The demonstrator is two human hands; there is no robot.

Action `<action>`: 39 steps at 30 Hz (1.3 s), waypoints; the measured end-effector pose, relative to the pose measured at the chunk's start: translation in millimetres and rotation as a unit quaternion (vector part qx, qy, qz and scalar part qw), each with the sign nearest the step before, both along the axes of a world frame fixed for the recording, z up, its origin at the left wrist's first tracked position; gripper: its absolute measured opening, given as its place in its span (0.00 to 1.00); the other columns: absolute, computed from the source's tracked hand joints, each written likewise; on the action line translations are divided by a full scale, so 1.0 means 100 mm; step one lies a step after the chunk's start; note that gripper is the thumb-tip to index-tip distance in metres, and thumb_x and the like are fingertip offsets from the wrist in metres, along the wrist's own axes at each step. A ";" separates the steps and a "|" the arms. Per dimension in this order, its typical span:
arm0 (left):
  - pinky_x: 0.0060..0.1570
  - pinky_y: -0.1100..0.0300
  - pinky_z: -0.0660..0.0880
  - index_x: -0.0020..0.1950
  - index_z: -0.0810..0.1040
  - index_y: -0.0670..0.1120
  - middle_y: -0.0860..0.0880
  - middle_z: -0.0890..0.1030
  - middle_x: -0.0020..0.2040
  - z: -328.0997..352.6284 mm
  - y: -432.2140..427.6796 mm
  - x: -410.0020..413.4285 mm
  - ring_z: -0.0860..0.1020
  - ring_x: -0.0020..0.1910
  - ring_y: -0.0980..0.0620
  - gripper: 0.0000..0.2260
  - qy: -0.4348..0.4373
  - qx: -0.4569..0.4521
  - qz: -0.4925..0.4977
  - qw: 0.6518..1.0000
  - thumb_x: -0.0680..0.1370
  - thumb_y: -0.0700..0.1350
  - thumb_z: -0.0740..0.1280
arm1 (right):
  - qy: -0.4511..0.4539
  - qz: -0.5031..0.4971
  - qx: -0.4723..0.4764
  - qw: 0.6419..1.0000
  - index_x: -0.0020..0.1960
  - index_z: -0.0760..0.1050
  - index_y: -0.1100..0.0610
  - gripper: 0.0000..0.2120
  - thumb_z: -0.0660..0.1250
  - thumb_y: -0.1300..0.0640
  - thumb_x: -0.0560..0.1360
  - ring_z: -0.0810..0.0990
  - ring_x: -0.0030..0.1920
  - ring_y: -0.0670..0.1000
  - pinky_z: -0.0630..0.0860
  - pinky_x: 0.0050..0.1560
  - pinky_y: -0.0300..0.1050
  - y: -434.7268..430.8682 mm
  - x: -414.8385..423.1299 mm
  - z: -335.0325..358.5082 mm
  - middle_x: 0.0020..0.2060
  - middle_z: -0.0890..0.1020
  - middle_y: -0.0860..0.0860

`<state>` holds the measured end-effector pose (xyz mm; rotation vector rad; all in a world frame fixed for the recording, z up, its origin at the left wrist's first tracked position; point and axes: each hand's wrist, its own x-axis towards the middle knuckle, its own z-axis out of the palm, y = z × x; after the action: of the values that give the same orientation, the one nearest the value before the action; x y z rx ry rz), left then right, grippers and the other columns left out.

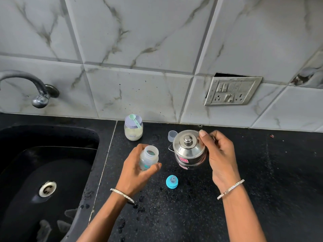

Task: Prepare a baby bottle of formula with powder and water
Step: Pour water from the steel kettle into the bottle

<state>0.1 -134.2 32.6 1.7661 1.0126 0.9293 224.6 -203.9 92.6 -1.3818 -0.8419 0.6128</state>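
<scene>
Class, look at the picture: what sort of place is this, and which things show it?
Probably a home kitchen: a sink with a tap, a tiled wall and a black counter.

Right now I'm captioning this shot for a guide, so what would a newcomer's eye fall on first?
The two hands at centre: the left hand holds an open, capless baby bottle, and the right hand grips a shiny lidded steel pot beside it. Next, the bright blue teat ring lying on the black counter between the wrists, and the powder jar with a green scoop on its lid by the tiled wall.
</scene>
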 end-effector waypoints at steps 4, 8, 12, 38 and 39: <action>0.45 0.71 0.72 0.55 0.73 0.55 0.55 0.78 0.51 0.00 -0.06 -0.05 0.77 0.48 0.58 0.19 0.017 0.003 -0.020 1.000 0.68 0.53 0.74 | -0.035 0.000 -0.009 0.999 0.36 0.76 0.51 0.15 0.73 0.42 0.72 0.79 0.40 0.46 0.76 0.46 0.47 0.02 -0.18 0.08 0.34 0.82 0.47; 0.44 0.69 0.71 0.55 0.73 0.53 0.54 0.78 0.50 0.00 -0.11 -0.08 0.77 0.48 0.56 0.19 0.020 0.007 -0.030 0.999 0.67 0.54 0.73 | -0.078 0.012 -0.008 0.997 0.37 0.75 0.52 0.15 0.72 0.42 0.72 0.86 0.49 0.55 0.80 0.52 0.56 0.06 -0.31 0.20 0.44 0.88 0.53; 0.44 0.69 0.71 0.55 0.73 0.53 0.54 0.78 0.50 0.03 -0.12 -0.11 0.77 0.48 0.56 0.19 0.011 0.010 -0.036 0.999 0.68 0.53 0.73 | -0.138 0.021 0.016 0.990 0.40 0.70 0.62 0.23 0.71 0.42 0.73 0.82 0.40 0.60 0.76 0.43 0.53 0.12 -0.42 0.37 0.39 0.82 0.64; 0.47 0.58 0.77 0.55 0.73 0.55 0.54 0.79 0.51 0.10 -0.21 -0.16 0.78 0.48 0.54 0.20 -0.042 0.003 -0.032 0.999 0.66 0.59 0.71 | -0.321 0.084 -0.033 0.943 0.43 0.76 0.62 0.13 0.73 0.53 0.78 0.80 0.38 0.34 0.74 0.38 0.33 0.15 -0.55 0.80 0.40 0.85 0.49; 0.48 0.58 0.77 0.55 0.73 0.55 0.54 0.79 0.51 0.11 -0.22 -0.15 0.78 0.48 0.54 0.20 -0.042 0.001 -0.033 0.999 0.66 0.59 0.71 | -0.323 0.086 -0.035 0.942 0.42 0.76 0.61 0.13 0.73 0.53 0.78 0.80 0.38 0.34 0.74 0.39 0.34 0.14 -0.55 0.81 0.40 0.86 0.47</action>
<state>-15.4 -155.9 43.2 1.7369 0.8951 0.9555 170.0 -189.7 173.4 -1.6106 -1.4891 0.3132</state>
